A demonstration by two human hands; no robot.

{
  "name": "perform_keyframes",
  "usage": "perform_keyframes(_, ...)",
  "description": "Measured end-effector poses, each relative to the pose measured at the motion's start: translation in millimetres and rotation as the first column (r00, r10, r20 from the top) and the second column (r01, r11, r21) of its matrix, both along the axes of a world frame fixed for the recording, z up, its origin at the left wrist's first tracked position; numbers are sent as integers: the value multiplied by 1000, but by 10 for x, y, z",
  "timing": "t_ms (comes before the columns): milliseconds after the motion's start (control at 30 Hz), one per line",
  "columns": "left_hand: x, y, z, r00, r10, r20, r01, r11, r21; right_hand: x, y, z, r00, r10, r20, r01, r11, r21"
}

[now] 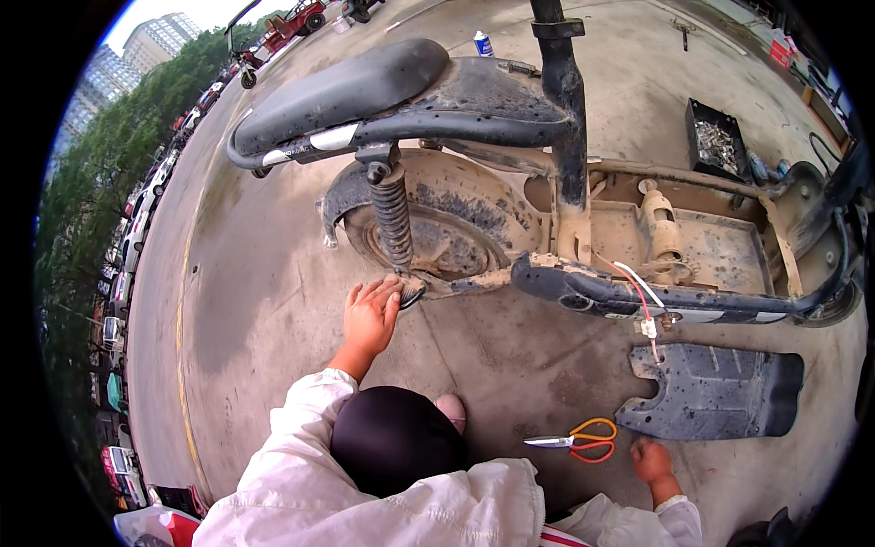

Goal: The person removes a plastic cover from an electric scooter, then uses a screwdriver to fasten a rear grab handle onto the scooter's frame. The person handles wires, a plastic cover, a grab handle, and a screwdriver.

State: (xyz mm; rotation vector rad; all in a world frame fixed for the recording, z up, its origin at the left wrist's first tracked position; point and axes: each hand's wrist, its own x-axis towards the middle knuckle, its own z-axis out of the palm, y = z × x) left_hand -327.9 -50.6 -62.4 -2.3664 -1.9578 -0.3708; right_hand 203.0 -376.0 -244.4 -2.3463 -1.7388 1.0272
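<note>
A dusty electric scooter (492, 137) with a long dark seat stands across the view, its deck uncovered. My left hand (372, 314) reaches to the rear wheel's hub, below the coil spring shock absorber (392, 214). Its fingers are outstretched, touching the muddy axle end. Down at the right, my right hand (652, 460) is low by the ground with curled fingers, beside the lower edge of a dark plastic floor panel (715, 392); whatever those fingers may hold is hidden. Just left of it lie scissors (583, 440) with orange handles, their blades pointing left.
Red and white wires with a connector (648, 326) hang over the scooter's near side rail. Behind the deck stands a black tray (717, 139) of small metal parts. A blue and white can (483, 44) is beyond the seat. My dark-covered knee (396, 442) rises between my arms.
</note>
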Motion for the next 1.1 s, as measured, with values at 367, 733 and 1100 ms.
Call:
perform_keyframes(367,-68,273,427,995,87,44,-96,959,267,82,-92,-17,1000,-26,-14,26,1000,-14)
perform_keyframes(733,-90,1535,749,887,-260,381,58,881,469,-2,-74,20,998,-58,9,58,997,-45)
perform_keyframes(1100,92,1377,1032,899,-412,145,316,843,436,42,17,-51,999,33,25,-31,996,-85)
